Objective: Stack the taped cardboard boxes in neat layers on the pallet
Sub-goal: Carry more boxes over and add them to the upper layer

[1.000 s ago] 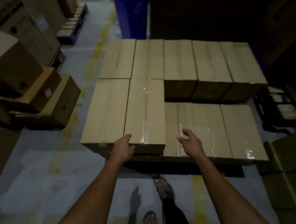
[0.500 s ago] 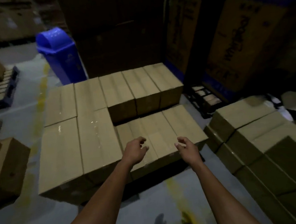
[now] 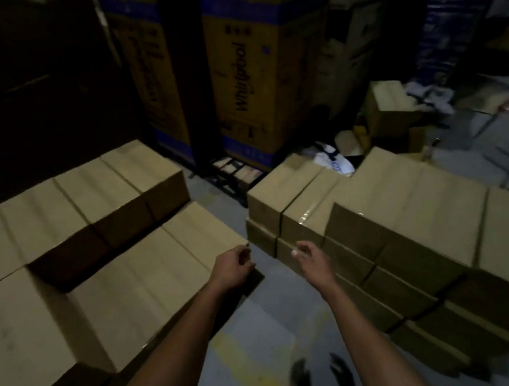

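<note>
Taped cardboard boxes in two layers fill the left side: a lower layer (image 3: 150, 283) near me and an upper row (image 3: 92, 196) behind it. The pallet under them is hidden. A second stack of taped boxes (image 3: 405, 218) rises in several layers on the right. My left hand (image 3: 234, 268) hovers over the near right corner of the lower layer, fingers loosely curled, holding nothing. My right hand (image 3: 310, 257) hangs in the gap in front of the right stack, fingers relaxed and empty.
Tall printed appliance cartons (image 3: 253, 68) stand upright at the back. An empty dark pallet (image 3: 232, 173) lies on the floor between the two stacks. Loose boxes (image 3: 391, 111) and a white bag (image 3: 332, 159) sit at the back right. Grey floor with a yellow line (image 3: 247, 361) runs between the stacks.
My view has swung right, away from the blue bin and toward the right stack. Both hands have left the boxes on the left and moved right, still empty.
</note>
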